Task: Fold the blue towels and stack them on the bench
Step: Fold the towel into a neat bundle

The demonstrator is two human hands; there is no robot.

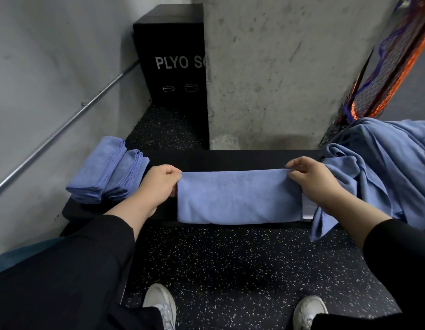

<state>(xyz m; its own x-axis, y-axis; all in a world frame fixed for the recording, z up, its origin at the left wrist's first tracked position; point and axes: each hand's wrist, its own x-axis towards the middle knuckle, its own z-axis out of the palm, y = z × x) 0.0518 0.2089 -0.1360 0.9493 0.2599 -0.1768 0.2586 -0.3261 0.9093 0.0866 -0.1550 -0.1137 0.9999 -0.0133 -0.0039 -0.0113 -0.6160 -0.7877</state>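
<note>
Blue microfibre towel lay stretched across the black bench; my left hand and right hand each pinched an end. Keeping edges aligned probably mattered before adding it to the folded stack.

I see a soft, matt blue cloth towel on the matt black padded worktop, rough grey concrete pillar, speckled black rubber floor, shiny metal rail.
</note>
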